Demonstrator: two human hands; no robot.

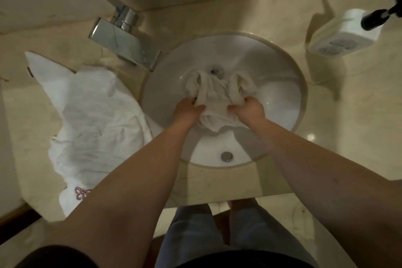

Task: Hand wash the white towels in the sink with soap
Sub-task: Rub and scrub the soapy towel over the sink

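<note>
Pale marble bench [272, 13], dim warm lighting, round white sink [282, 102] set into it as reference landmark. Wet white towel [214, 91] bunched inside the sink, near the middle of the bowl, its far folds reaching almost to the drain [216, 71]. Left hand [188, 109] in the sink at the towel's left edge, fingers and thumb curled round a gathered fold of cloth. Right hand [248, 108] at the towel's right edge, likewise curled round a fold; the cloth is stretched between the two hands. Overflow hole [226, 156] visible on the sink wall nearest the person. Chrome faucet [125, 44] stands on the bench at the sink's far left, spout end reaching just over the rim. Second white towel [91, 119] lies crumpled on the bench left of the sink, touching the rim, with a small pink embroidered mark [81, 193] at its near corner. White soap dispenser [342, 35] with black pump sits on the bench to the sink's far right, well apart from the hands. Jeans and bare feet visible below the bench edge.
</note>
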